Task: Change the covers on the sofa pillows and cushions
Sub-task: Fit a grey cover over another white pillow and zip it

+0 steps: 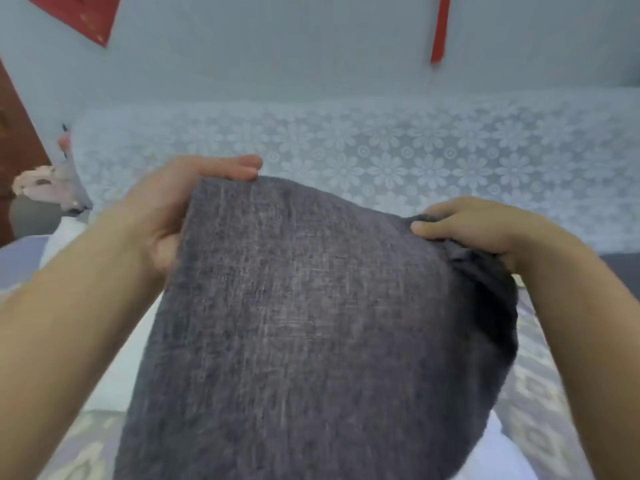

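Two hands clamped on grey cover (311,323), left hand (180,209) at far left corner, right hand (485,230) bunching far right corner, held above sofa (381,161); fitting judged midway, white pillow (114,368) showing beneath.

The setting is showing itself as a home living room. A long sofa backrest draped in white floral lace (381,157) is running across the room against a plain pale blue-grey wall (277,46). Red paper decorations are hanging on that wall: a red square sheet with gold marks (79,12) at upper left and a narrow red vertical strip (440,29) at upper right. A lilac seat cover with a pale woven pattern (540,393) is lying in the foreground. A dark reddish-brown wooden panel (17,133) is standing at the far left.
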Tool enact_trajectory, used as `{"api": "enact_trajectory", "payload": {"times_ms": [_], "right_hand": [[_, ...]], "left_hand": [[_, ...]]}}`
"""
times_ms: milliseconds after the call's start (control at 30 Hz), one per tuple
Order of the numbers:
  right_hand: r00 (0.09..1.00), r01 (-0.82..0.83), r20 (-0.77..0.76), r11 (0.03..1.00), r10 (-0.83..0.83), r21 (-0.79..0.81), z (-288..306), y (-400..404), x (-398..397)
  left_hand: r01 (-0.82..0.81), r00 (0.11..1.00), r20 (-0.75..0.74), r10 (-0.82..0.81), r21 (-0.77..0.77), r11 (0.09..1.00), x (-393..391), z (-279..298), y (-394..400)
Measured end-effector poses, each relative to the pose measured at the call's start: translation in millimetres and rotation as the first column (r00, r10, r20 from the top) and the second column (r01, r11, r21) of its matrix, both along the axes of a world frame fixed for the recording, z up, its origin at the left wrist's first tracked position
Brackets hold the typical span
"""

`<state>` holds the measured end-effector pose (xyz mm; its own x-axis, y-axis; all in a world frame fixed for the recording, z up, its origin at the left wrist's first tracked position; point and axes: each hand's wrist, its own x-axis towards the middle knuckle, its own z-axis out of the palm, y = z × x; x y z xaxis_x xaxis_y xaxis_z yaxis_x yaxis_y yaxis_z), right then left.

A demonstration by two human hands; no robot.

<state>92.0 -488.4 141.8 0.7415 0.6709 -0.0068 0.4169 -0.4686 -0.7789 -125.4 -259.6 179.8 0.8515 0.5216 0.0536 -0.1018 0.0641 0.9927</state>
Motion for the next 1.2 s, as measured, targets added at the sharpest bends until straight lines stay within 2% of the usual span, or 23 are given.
{"api": "enact_trajectory", "payload": {"times_ms": [67,100,167,200,233,300,333,400,500,567,633,767,800,833,867,900,933,967,1000,1067,1100,1200], "right_hand": [[0.982,0.121,0.157,0.988,-0.105,-0.096,-21.9,17.3,24.0],[0.959,0.19,0.233,0.976,-0.161,-0.107,-36.7,27.5,31.2],[0.908,0.263,0.377,0.95,-0.186,-0.166,-76.1,39.5,30.1],[0.885,0.273,0.43,0.946,-0.176,-0.174,-98.4,40.0,23.9],[0.873,0.256,0.456,0.958,-0.17,-0.133,-120.2,37.6,13.3],[0.91,0.123,0.403,0.991,-0.095,-0.044,-163.9,26.6,-21.0],[0.934,0.031,0.357,0.998,-0.012,-0.047,-187.0,22.3,-39.9],[0.942,-0.109,0.305,0.988,0.138,-0.109,-234.6,17.3,-72.8],[0.935,-0.132,0.328,0.991,0.132,-0.023,-281.4,6.6,-93.8],[0.939,-0.152,0.326,0.983,0.111,0.103,-287.3,-5.1,-102.5],[0.915,-0.257,0.354,0.955,0.192,0.147,-280.9,-12.1,-116.3],[0.76,-0.477,0.483,0.878,0.435,-0.04,-273.4,6.0,-147.4],[0.78,-0.471,0.471,0.882,0.411,0.011,-275.6,12.7,-149.6],[0.865,-0.411,0.376,0.9,0.332,0.149,-274.4,16.9,-148.5],[0.961,-0.268,0.162,0.906,0.225,0.328,-268.9,18.4,-145.7],[0.982,-0.079,-0.119,0.886,0.148,0.457,-262.9,17.4,-139.7],[0.914,0.072,-0.377,0.854,0.15,0.515,-257.3,15.0,-131.8],[0.798,0.173,-0.564,0.817,0.211,0.55,-254.5,10.9,-122.8],[0.688,0.242,-0.668,0.778,0.284,0.58,-252.2,6.6,-116.1],[0.577,0.31,-0.732,0.732,0.361,0.606,-244.7,2.2,-113.2],[0.568,0.316,-0.735,0.726,0.371,0.611,-243.3,1.8,-114.4],[0.621,0.282,-0.696,0.726,0.36,0.627,-247.9,5.8,-121.9]], "left_hand": [[-0.118,0.99,-0.057,0.13,0.181,0.976,16.3,-29.3,4.7],[-0.22,0.958,-0.115,0.262,0.289,0.932,27.1,-51.2,12.5],[-0.287,0.859,-0.265,0.438,0.459,0.841,39.0,-106.5,39.3],[-0.33,0.801,-0.315,0.509,0.477,0.814,37.7,-133.8,50.0],[-0.395,0.766,-0.337,0.548,0.426,0.814,31.0,-156.4,48.6],[-0.523,0.754,-0.305,0.582,0.257,0.813,13.0,-193.9,27.2],[-0.532,0.758,-0.308,0.575,0.218,0.818,3.0,-212.4,9.8],[-0.512,0.763,-0.311,0.566,0.244,0.824,-18.5,-246.3,-26.4],[-0.508,0.786,-0.339,0.517,0.123,0.853,-43.7,-284.1,-59.8],[-0.414,0.826,-0.393,0.404,0.063,0.908,-52.6,-293.4,-71.2],[-0.288,0.86,-0.426,0.281,0.05,0.956,-57.2,-292.2,-81.1],[-0.19,0.903,-0.393,0.175,0.0,0.982,-54.0,-283.4,-95.8],[-0.183,0.913,-0.372,0.167,-0.007,0.983,-52.1,-282.6,-97.5],[-0.179,0.92,-0.357,0.163,-0.012,0.984,-50.6,-283.8,-98.8],[-0.171,0.925,-0.348,0.155,-0.017,0.985,-49.9,-285.6,-99.9],[-0.156,0.928,-0.346,0.137,-0.027,0.987,-49.8,-288.1,-100.5],[-0.136,0.931,-0.347,0.113,-0.042,0.99,-49.5,-289.7,-101.8],[-0.12,0.935,-0.343,0.093,-0.058,0.991,-49.3,-291.2,-103.3],[-0.104,0.941,-0.329,0.077,-0.063,0.993,-49.2,-291.6,-105.8],[-0.091,0.956,-0.284,0.07,-0.062,0.994,-47.3,-291.0,-112.4],[-0.093,0.964,-0.257,0.075,-0.058,0.994,-45.7,-290.4,-115.9],[-0.088,0.981,-0.176,0.075,-0.065,0.994,-40.4,-286.4,-124.8]]}}
